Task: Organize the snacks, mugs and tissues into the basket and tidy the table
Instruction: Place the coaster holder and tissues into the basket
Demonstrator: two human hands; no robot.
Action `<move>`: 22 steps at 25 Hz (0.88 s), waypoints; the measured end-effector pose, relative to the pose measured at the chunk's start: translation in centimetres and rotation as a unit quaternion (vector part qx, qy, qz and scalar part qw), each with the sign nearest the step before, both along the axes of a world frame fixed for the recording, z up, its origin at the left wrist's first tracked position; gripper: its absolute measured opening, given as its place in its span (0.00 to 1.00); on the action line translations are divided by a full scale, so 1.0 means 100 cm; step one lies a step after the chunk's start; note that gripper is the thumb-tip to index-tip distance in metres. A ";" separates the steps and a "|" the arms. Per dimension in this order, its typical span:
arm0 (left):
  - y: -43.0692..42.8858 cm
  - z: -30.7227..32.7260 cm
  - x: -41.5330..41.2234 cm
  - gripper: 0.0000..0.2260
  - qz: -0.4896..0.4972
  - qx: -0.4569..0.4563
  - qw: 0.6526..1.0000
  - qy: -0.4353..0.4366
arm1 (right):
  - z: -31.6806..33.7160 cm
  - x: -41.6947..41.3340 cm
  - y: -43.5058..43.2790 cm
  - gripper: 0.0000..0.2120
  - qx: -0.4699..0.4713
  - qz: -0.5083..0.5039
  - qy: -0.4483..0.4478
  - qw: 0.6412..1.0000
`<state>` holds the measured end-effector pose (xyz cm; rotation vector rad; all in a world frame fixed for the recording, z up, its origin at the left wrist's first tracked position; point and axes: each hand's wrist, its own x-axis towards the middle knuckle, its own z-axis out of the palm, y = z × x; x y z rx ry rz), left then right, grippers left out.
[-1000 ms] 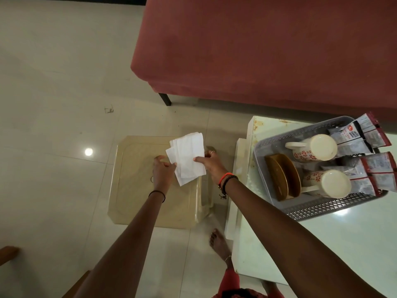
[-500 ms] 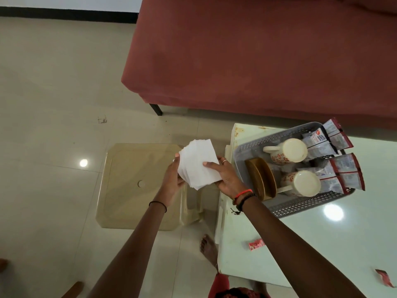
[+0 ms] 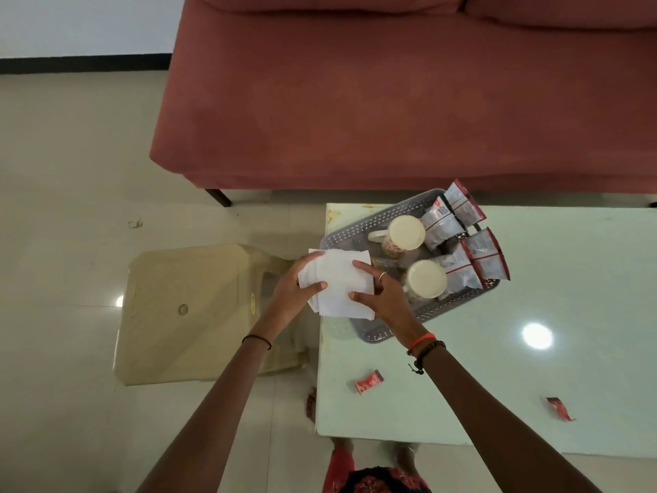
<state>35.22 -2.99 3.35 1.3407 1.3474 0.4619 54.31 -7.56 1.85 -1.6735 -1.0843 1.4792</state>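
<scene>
A stack of white tissues [image 3: 337, 282] is held between my left hand [image 3: 295, 291] and my right hand [image 3: 382, 297], over the left end of the grey perforated basket [image 3: 359, 229]. Inside the basket lie two cream mugs with red patterns [image 3: 403, 234] [image 3: 425, 279] on their sides. Several silver and red snack packets [image 3: 462, 204] lean against the basket's right side. The tissues and my right hand hide the basket's left part. The basket sits at the far left corner of the pale green glass table [image 3: 533, 368].
Two small red wrappers [image 3: 369, 381] [image 3: 560, 409] lie on the table near its front edge. A beige plastic stool [image 3: 188, 307] stands on the tiled floor left of the table. A red sofa [image 3: 391, 94] runs behind. My feet show under the table's near edge.
Both hands carried the tissue stack rightward from above the stool to above the basket's left end. The view also shifted right, showing more of the table and the wrappers.
</scene>
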 end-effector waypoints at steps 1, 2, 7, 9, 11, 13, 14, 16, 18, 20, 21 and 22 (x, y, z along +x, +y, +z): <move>-0.002 0.001 0.008 0.21 -0.036 0.005 0.999 0.026 | 0.002 0.008 -0.006 0.26 0.002 -0.005 -0.032 0.999; -0.004 0.001 0.015 0.19 -0.069 0.009 0.996 0.051 | 0.003 0.015 -0.011 0.25 0.005 -0.003 -0.072 0.997; -0.012 -0.001 0.046 0.26 -0.200 0.064 0.959 0.193 | 0.013 0.036 -0.043 0.19 0.001 -0.012 -0.213 0.977; -0.013 0.000 0.054 0.22 -0.228 0.087 0.947 0.210 | 0.014 0.039 -0.053 0.15 0.001 -0.014 -0.243 0.970; -0.010 0.000 0.061 0.19 -0.245 0.085 0.943 0.209 | 0.012 0.042 -0.059 0.12 0.005 -0.029 -0.261 0.965; -0.005 0.002 0.064 0.15 -0.260 0.082 0.936 0.221 | 0.011 0.045 -0.061 0.12 0.010 -0.033 -0.272 0.962; -0.001 0.003 0.065 0.14 -0.270 0.088 0.929 0.236 | 0.011 0.046 -0.061 0.11 0.005 -0.030 -0.259 0.966; 0.007 0.005 0.066 0.16 -0.283 0.097 0.916 0.268 | 0.009 0.048 -0.060 0.10 -0.030 -0.034 -0.182 0.982; 0.016 0.005 0.064 0.20 -0.267 0.044 0.926 0.264 | 0.006 0.048 -0.059 0.09 -0.084 -0.065 -0.082 0.991; 0.025 0.001 0.063 0.22 -0.232 -0.047 0.944 0.231 | 0.000 0.046 -0.058 0.10 -0.151 -0.149 0.060 0.975; 0.030 -0.002 0.062 0.20 -0.215 -0.084 0.950 0.212 | -0.004 0.045 -0.057 0.13 -0.186 -0.199 0.149 0.951; 0.035 -0.006 0.061 0.19 -0.200 -0.110 0.954 0.197 | -0.008 0.042 -0.056 0.14 -0.213 -0.244 0.242 0.915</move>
